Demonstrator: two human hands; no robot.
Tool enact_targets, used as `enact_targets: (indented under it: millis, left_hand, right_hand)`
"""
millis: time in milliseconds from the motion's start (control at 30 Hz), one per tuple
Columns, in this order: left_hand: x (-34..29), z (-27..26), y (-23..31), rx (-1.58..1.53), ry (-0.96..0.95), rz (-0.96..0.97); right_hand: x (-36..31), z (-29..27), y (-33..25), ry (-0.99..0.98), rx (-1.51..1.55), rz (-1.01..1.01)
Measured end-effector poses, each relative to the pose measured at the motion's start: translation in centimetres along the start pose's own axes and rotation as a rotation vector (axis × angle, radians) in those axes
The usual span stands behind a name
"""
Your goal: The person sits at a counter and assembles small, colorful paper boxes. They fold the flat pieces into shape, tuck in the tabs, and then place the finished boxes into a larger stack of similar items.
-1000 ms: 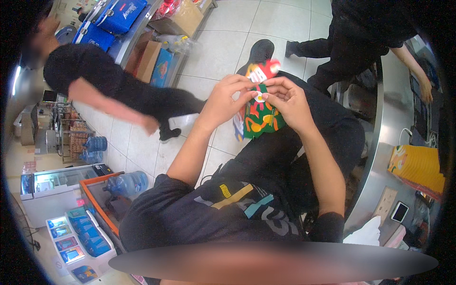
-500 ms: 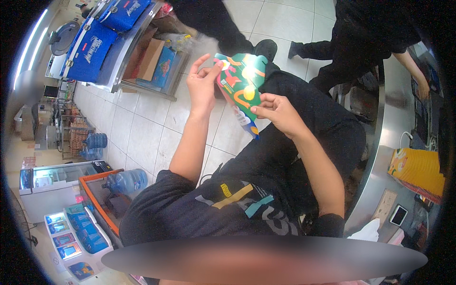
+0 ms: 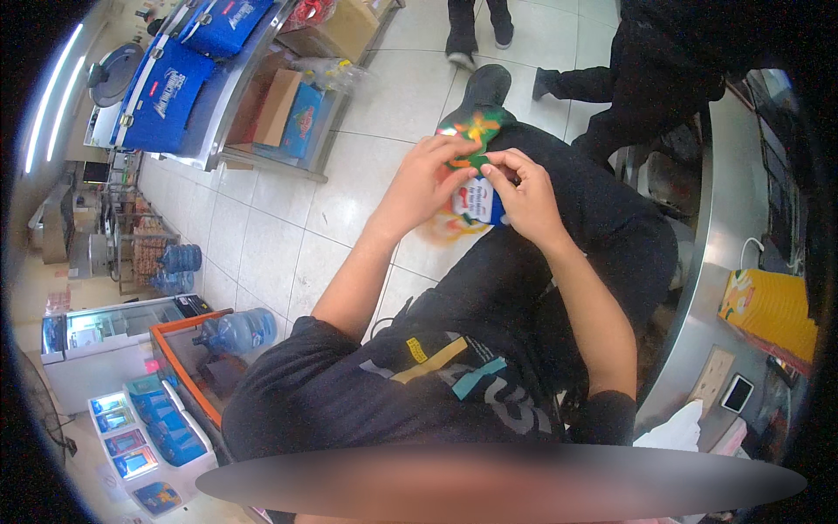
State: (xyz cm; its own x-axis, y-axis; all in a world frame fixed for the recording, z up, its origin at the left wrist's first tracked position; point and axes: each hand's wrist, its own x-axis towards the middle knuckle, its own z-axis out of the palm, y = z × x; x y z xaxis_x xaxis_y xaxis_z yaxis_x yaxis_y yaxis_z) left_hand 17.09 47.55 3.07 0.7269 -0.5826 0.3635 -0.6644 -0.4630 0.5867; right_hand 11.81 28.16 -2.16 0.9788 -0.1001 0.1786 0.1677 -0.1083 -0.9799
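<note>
Apparently because it is thin and flexible, we pinch the colourful printed piece (image 3: 477, 203) near its middle, just above the centre of the frame. Our left hand (image 3: 423, 185) and right hand (image 3: 529, 199) both grip it between thumb and fingers, their tips close together, which probably steadies it while its ends hang loose; those ends blur, so we cannot tell any folds. Our dark trousers (image 3: 602, 210) show behind it. At the right, the steel worktop (image 3: 696, 327) bears a yellow stack (image 3: 772, 307) and a phone (image 3: 738, 394), likely set aside to leave our lap free.
</note>
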Motion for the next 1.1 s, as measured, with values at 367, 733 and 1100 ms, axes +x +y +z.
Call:
enact_targets:
  millis: [367,733,1100]
  left_hand:
    - [0.6,-0.5,-2.9,-0.792,0.496,-0.517]
    - [-0.6,-0.3,-1.3,0.009,0.135,-0.018]
    - [-0.5,1.3,-2.6,-0.467,0.424,-0.492]
  right_hand:
    - [-0.5,0.0,-0.7,-0.136,0.191,0.361]
    - [0.2,-0.1,-0.2,-0.127,-0.065,-0.12]
    - [-0.3,0.5,-0.5,0.019,0.075,0.169]
